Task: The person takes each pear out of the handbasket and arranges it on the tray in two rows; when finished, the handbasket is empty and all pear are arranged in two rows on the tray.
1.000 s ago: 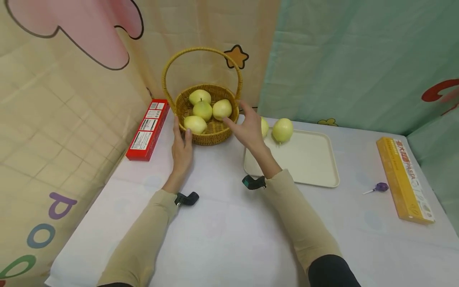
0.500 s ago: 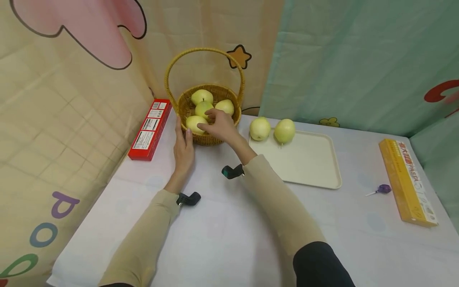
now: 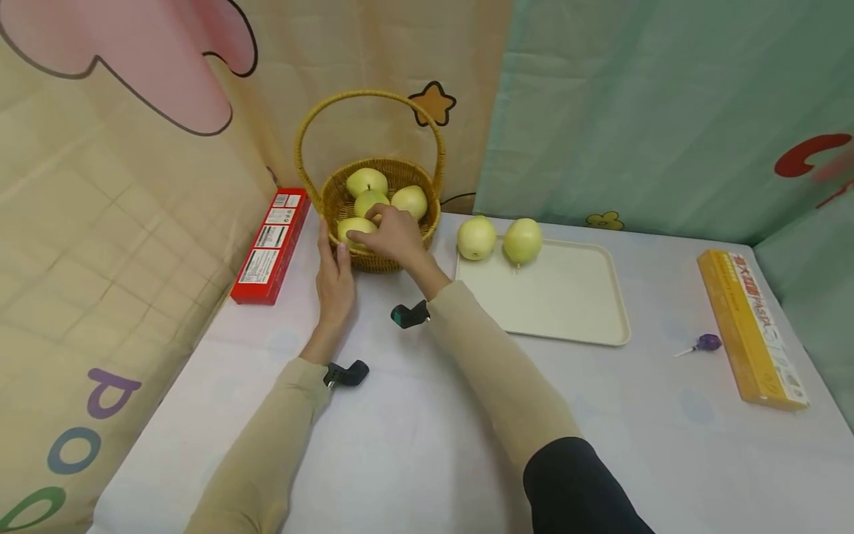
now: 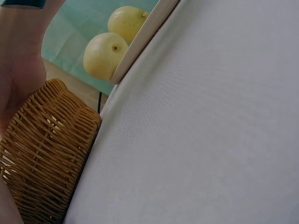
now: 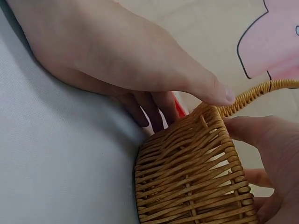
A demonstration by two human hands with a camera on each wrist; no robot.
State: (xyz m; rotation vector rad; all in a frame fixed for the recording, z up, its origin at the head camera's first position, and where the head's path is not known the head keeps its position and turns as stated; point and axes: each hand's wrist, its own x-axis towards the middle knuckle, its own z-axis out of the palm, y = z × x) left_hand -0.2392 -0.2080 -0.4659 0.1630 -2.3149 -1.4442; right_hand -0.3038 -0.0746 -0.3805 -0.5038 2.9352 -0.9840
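in the head view, one basket (image 3: 376,262) holds four pears (image 3: 367,181); one tray (image 3: 560,297), two. the left hand (image 3: 336,289) touches the basket, fingers extended; the right hand (image 3: 396,236) bends its fingers over the nearest pear (image 3: 353,225), grip unclear. left wrist: two pears, one basket. right wrist: two hands.

The desk (image 3: 414,430) has a white surface with faint spots, and a wicker basket (image 3: 375,262) stands on it. A red box (image 3: 271,245) with white labels lies just left of the basket, a cream tray (image 3: 560,304) just right of it. Well to the basket's right lie a purple lollipop (image 3: 707,343) and, farther from the basket, a yellow pasta box (image 3: 752,330)
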